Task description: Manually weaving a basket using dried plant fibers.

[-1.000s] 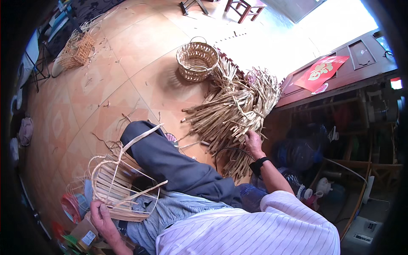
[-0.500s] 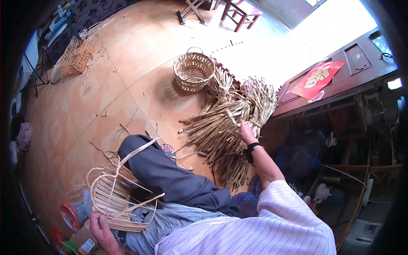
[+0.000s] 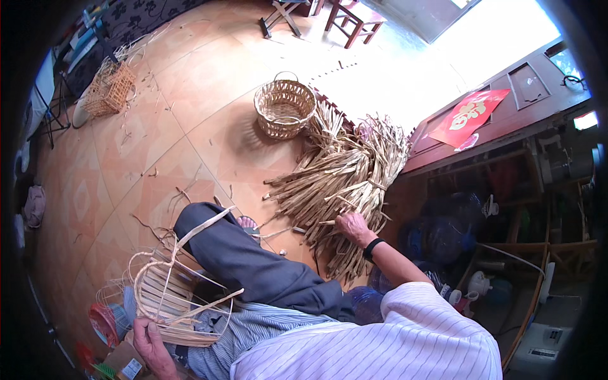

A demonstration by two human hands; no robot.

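Observation:
A half-made basket (image 3: 163,286) of pale flat strips, with a bent hoop and loose ends, rests at my lap. My left hand (image 3: 151,347) is closed on its near rim, thumb on top. To the right, a big bundle of dried plant strips (image 3: 310,190) lies on the floor, tied round its middle. My right hand (image 3: 354,228) is over the bundle's near end, fingers closed, with a pale strip poking out beside them. Its fingertips are partly hidden. One long pale strip (image 3: 209,223) runs from the half-made basket across my knee.
A finished woven basket (image 3: 285,109) with hoop handles stands beyond the bundle. An orange openwork basket (image 3: 111,90) sits at the far left. Scraps of strip lie on the tiled floor (image 3: 183,145). Large plastic bottles (image 3: 437,237) and a shelf stand at the right.
My right hand has come down and nearer along the bundle, slightly left. The pale strip raised at its fingers is now low against the pile. My left hand keeps its hold on the half-made basket.

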